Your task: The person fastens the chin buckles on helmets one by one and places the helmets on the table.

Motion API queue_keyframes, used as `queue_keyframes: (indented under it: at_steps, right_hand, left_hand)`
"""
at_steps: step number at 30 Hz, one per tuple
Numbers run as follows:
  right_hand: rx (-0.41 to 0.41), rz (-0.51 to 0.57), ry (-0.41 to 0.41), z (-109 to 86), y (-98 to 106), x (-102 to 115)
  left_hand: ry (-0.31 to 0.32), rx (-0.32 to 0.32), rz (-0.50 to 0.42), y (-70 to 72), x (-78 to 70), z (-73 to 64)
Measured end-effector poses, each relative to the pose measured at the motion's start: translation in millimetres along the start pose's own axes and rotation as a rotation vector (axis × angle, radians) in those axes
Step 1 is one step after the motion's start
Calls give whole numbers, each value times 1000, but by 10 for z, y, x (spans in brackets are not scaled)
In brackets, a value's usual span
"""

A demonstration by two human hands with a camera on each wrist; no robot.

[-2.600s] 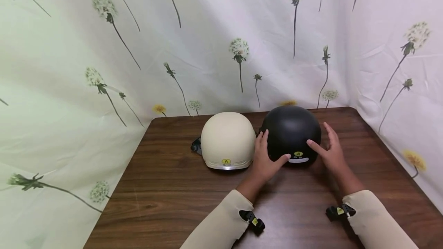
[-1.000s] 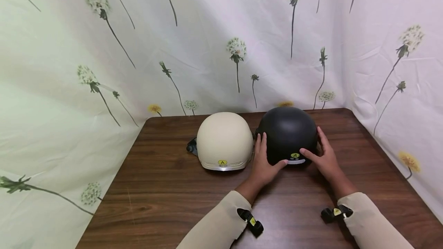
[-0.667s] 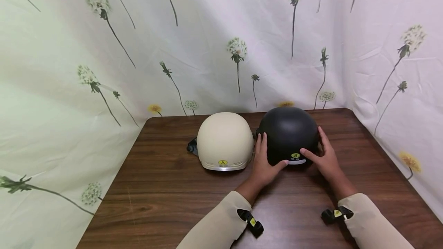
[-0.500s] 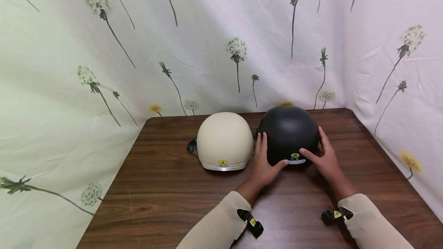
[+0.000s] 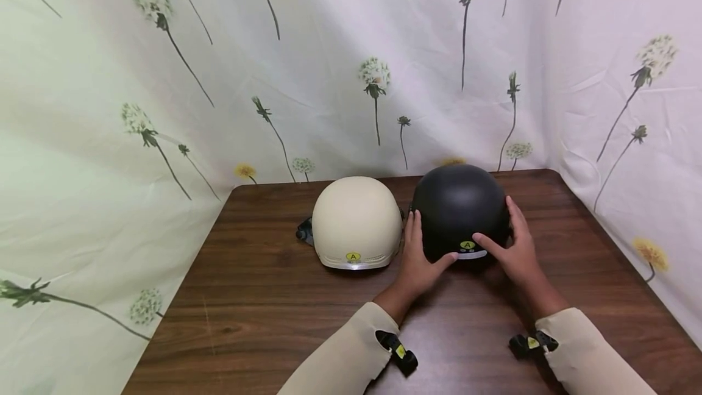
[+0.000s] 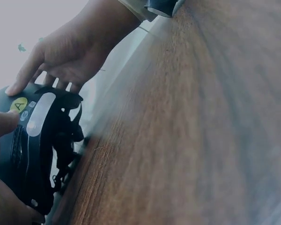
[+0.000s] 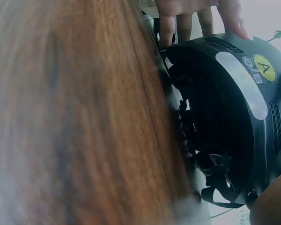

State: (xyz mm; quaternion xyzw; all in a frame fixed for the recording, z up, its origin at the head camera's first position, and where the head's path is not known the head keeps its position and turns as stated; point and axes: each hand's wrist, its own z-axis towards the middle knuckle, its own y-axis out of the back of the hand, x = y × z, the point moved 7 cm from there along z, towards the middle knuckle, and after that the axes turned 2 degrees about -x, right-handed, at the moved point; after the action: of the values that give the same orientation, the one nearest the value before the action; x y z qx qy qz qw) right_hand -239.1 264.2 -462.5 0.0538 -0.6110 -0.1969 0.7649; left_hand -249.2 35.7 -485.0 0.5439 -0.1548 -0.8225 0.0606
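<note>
A black helmet (image 5: 460,206) with a round yellow sticker and a pale reflective strip is at the back right of the table. My left hand (image 5: 418,264) grips its left side, thumb at the strip. On the other side my right hand (image 5: 518,255) holds it, thumb near the sticker and fingers along the flank. The right wrist view shows the helmet's rim tipped off the table, with dark straps (image 7: 215,173) hanging below. Just left of it sits a cream helmet (image 5: 356,218), dome up, with a dark buckle piece (image 5: 305,232) sticking out at its left.
Both helmets are near the back edge of the dark wood-grain table (image 5: 263,322). A pale cloth with dandelion prints (image 5: 329,78) hangs behind the table and along both sides. Dark wrist straps (image 5: 397,352) are on both sleeves.
My right hand has come in from slightly apart to grip the black helmet. Over the last half second the helmet has risen a little between both hands. The cream helmet stays put.
</note>
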Motion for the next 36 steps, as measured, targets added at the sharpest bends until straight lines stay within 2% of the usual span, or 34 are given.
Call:
queue_keyframes:
  at_steps: [1, 9, 16, 24, 31, 36]
  right_hand:
    - [-10, -10, 13, -5, 1, 28]
    - [-88, -43, 107, -46, 29, 166]
    - [-121, -51, 169, -58, 58, 218]
    - [-161, -44, 232, -78, 99, 315]
    - [-194, -66, 290, -105, 143, 367]
    - [-224, -96, 378, -114, 184, 406]
  left_hand:
    - [14, 6, -11, 14, -35, -5]
    - [106, 3, 4, 16, -43, -10]
    - [70, -2, -2, 27, -86, -12]
    - [83, 41, 1, 26, -87, -13]
    - [60, 37, 6, 12, -120, -23]
    - [70, 49, -57, -8, -135, -28]
